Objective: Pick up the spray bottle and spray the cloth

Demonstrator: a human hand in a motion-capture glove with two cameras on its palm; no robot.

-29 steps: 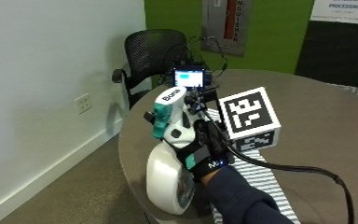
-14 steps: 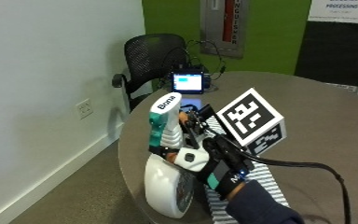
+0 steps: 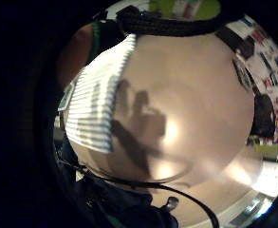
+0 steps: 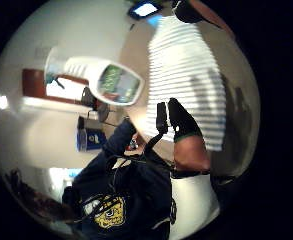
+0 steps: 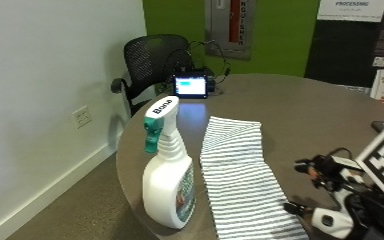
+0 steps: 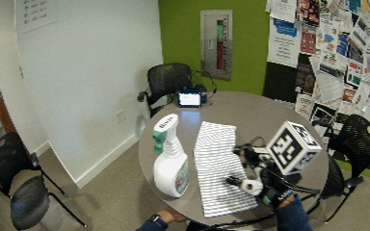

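Note:
A white spray bottle (image 5: 169, 185) with a teal trigger stands upright near the round table's (image 5: 312, 115) left edge, beside a striped cloth (image 5: 235, 175) laid flat. Nothing holds the bottle. My gloved right hand (image 5: 352, 215) hovers low at the cloth's right side, about a cloth's width from the bottle, and holds nothing. The wide view shows the same layout: bottle (image 6: 171, 168), cloth (image 6: 216, 163), hand (image 6: 265, 185). Both palm views look down on the cloth (image 3: 96, 104) and bare tabletop. The thumb side view also catches the bottle (image 4: 111, 80) beyond the cloth (image 4: 186, 65).
A small device with a lit screen (image 5: 191, 86) stands at the table's far side, trailing cables. A black mesh chair (image 5: 155, 60) sits behind it and another chair (image 6: 358, 139) at the right. The person's bare left hand (image 6: 163, 219) rests at the near table edge.
My hand gripped the tilted bottle before. Now the bottle stands alone on the table, and the hand has let go and moved right, past the cloth.

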